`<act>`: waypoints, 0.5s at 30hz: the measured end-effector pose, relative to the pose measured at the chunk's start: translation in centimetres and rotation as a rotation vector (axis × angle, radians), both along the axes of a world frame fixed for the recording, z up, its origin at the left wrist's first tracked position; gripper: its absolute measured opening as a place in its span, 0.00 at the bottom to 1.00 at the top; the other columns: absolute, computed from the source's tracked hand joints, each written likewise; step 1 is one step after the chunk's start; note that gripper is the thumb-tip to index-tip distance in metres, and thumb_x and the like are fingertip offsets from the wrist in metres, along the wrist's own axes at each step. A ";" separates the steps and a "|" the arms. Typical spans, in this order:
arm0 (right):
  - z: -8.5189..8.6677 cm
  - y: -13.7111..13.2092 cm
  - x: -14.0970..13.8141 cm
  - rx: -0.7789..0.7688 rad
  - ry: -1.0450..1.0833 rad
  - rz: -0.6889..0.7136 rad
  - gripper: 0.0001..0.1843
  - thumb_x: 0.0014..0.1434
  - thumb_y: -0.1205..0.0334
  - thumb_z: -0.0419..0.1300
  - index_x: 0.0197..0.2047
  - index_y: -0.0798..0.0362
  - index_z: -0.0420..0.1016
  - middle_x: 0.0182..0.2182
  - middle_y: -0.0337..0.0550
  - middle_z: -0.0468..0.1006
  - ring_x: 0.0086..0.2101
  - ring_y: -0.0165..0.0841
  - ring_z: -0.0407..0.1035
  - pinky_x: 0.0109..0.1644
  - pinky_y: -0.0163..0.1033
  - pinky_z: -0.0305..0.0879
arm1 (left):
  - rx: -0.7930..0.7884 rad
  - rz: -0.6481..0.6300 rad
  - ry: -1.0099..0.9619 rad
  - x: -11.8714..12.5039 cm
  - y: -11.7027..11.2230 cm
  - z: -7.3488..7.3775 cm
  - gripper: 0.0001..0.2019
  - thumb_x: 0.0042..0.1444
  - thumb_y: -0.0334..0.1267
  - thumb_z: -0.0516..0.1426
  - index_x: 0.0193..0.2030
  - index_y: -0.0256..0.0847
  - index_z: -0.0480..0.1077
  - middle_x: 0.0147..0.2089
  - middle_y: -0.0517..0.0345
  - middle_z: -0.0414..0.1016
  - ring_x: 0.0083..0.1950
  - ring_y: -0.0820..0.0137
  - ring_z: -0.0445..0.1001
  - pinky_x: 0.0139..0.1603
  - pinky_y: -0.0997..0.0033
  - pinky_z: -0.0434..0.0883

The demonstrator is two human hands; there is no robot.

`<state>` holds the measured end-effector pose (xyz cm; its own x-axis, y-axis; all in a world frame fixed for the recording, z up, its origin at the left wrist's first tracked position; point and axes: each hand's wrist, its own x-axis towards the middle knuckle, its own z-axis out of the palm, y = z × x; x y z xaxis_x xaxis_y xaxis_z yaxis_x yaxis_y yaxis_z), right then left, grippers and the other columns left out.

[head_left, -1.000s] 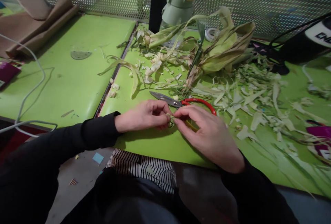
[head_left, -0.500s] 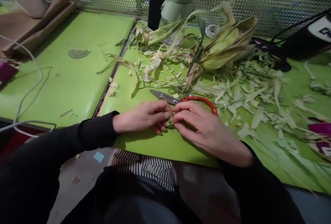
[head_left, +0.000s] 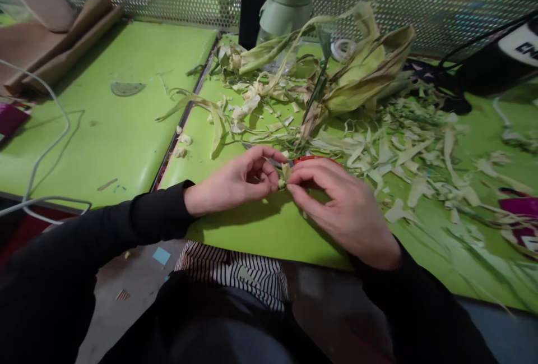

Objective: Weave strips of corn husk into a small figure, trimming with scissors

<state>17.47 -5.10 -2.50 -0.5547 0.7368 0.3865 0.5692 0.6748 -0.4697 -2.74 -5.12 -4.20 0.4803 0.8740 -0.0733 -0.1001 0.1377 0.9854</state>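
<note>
My right hand pinches a small pale-green piece of corn husk between thumb and fingertips, just above the table's front part. My left hand is close on the other side of the piece. Its index finger reaches over the top and its thumb lies near the lower end, with a gap between them. Whether the left fingertips touch the piece is hard to tell. Behind my hands lie red-handled scissors, mostly covered by my fingers.
Cut husk strips are strewn to the right. A bunch of corn husks lies farther back, near a green bottle. A black cup lies at the right. A white cable and brown wrap are on the left.
My left fingers have spread from their pinch, with the index finger raised. My right hand has shifted slightly, and the husk piece now shows between the hands. The scissors are more covered.
</note>
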 end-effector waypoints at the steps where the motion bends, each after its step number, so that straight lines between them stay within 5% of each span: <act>1: 0.1 0.0 0.0 -0.039 0.040 -0.026 0.05 0.62 0.68 0.59 0.34 0.49 0.71 0.36 0.43 0.78 0.38 0.36 0.74 0.41 0.41 0.73 | 0.042 0.020 -0.006 0.0 -0.1 0.2 0.17 0.54 0.28 0.60 0.50 0.38 0.63 0.35 0.62 0.70 0.35 0.77 0.71 0.42 0.75 0.68; 7: 0.4 0.1 0.1 -0.176 0.206 -0.079 0.04 0.62 0.67 0.61 0.35 0.48 0.72 0.37 0.43 0.77 0.36 0.35 0.73 0.40 0.41 0.74 | 0.136 0.154 -0.002 0.0 -0.1 0.5 0.11 0.54 0.33 0.63 0.40 0.38 0.65 0.38 0.60 0.70 0.39 0.76 0.70 0.42 0.76 0.70; 15: 0.6 0.3 -0.3 -0.097 0.141 -0.082 0.04 0.61 0.66 0.62 0.33 0.50 0.73 0.36 0.41 0.77 0.35 0.33 0.73 0.39 0.39 0.72 | -0.041 0.149 -0.073 0.0 -0.2 -0.2 0.13 0.52 0.40 0.66 0.38 0.35 0.70 0.39 0.60 0.72 0.36 0.77 0.73 0.39 0.74 0.74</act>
